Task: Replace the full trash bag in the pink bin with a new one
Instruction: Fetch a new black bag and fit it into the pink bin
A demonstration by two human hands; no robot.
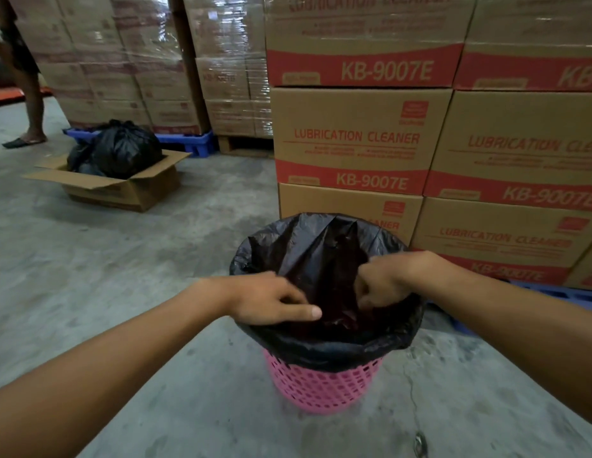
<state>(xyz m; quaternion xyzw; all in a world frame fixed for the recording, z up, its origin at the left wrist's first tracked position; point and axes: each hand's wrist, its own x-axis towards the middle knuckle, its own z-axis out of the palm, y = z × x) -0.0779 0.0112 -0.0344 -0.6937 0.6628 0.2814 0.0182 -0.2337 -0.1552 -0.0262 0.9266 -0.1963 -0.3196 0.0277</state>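
A pink perforated bin point(324, 385) stands on the concrete floor in front of me. A black trash bag point(308, 249) lines it, with its edge folded over the rim. My left hand point(271, 300) rests on the near left rim, fingers pressed on the bag, thumb stretched across the opening. My right hand point(379, 284) is clenched inside the opening at the right, pinching the bag's plastic. A tied, full black trash bag point(123, 148) sits in an open cardboard box point(123, 190) at the far left.
Stacked cartons point(360, 137) marked "Lubrication Cleaner" rise right behind the bin on a blue pallet point(552, 292). Wrapped carton stacks point(139, 61) fill the back. A person's leg point(32, 104) stands at the far left. A small metal object point(419, 441) lies on the floor.
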